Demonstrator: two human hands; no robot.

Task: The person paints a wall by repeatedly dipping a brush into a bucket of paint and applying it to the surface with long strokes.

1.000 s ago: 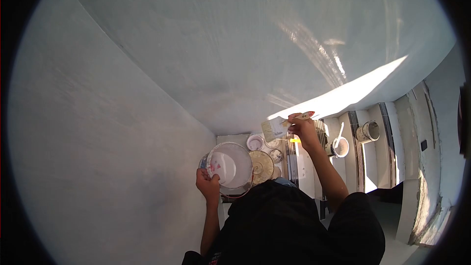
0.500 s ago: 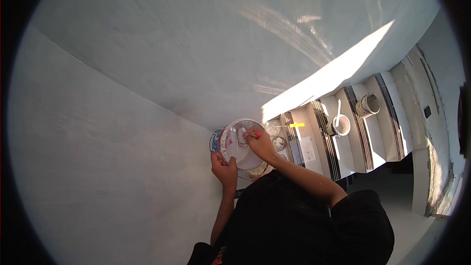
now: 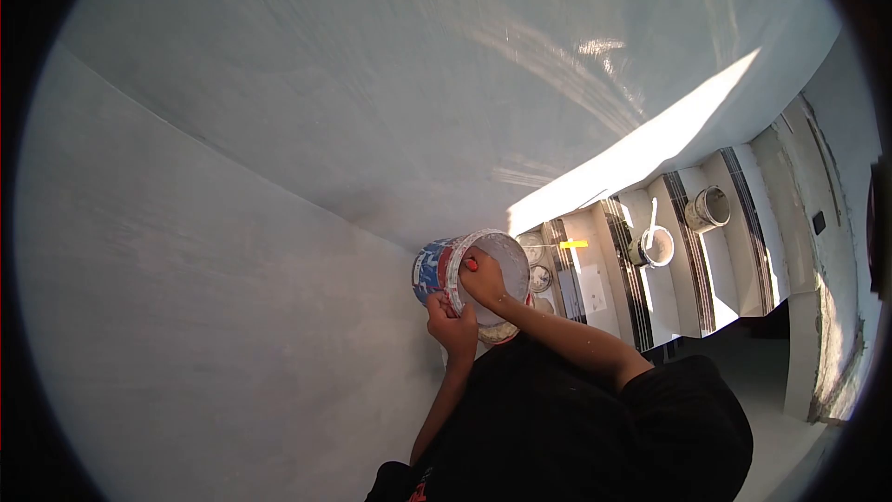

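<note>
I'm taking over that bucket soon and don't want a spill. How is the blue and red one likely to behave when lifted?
The bucket is probably stiff: its round wall shows no sag at the left hand. It seems tilted, so any paint inside could slosh. Its smeared rim may be slippery if wet.

Before you: bucket (image 3: 433, 270), brush (image 3: 471, 265) at its mouth; cans (image 3: 540, 278) just right; pails (image 3: 657, 247) farther right on stairs (image 3: 662, 302).

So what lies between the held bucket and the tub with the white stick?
Small cans, a yellow piece and dark-striped step edges, in the head view.
</note>
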